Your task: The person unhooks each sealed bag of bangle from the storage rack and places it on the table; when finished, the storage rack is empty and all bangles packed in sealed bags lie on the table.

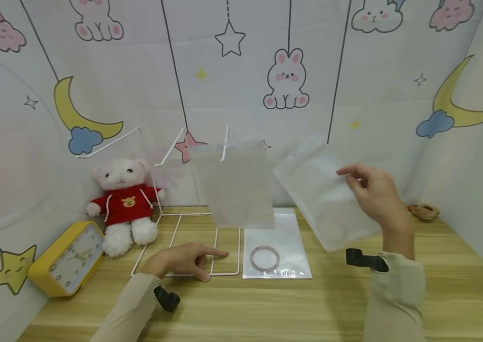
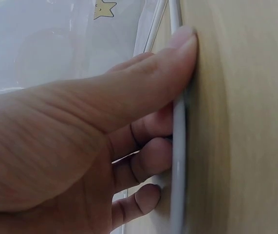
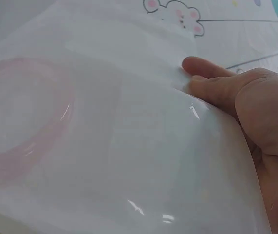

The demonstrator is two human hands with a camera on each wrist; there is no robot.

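My right hand [image 1: 374, 194] pinches the edge of a frosted zip bag [image 1: 322, 190] between thumb and fingertips, holding it tilted above the table. A pinkish ring [image 3: 56, 122] shows through that bag in the right wrist view. Low at the left, my left hand [image 1: 183, 259] holds the front bar of a white wire rack [image 1: 226, 274]; in the left wrist view the thumb lies across the bar, the other fingers curled behind it. Another frosted bag [image 1: 237, 190] hangs from a hook of the rack. On the table lies a third bag [image 1: 294, 237] with a ring [image 1: 264, 258] inside.
Left of the rack sits a white plush bear [image 1: 123, 204] in a red hoodie, beside a yellow clock [image 1: 72, 259]. A small brown object [image 1: 425, 212] lies at the far right. A cartoon-printed cloth [image 1: 241, 95] backs the wooden table [image 1: 301, 308].
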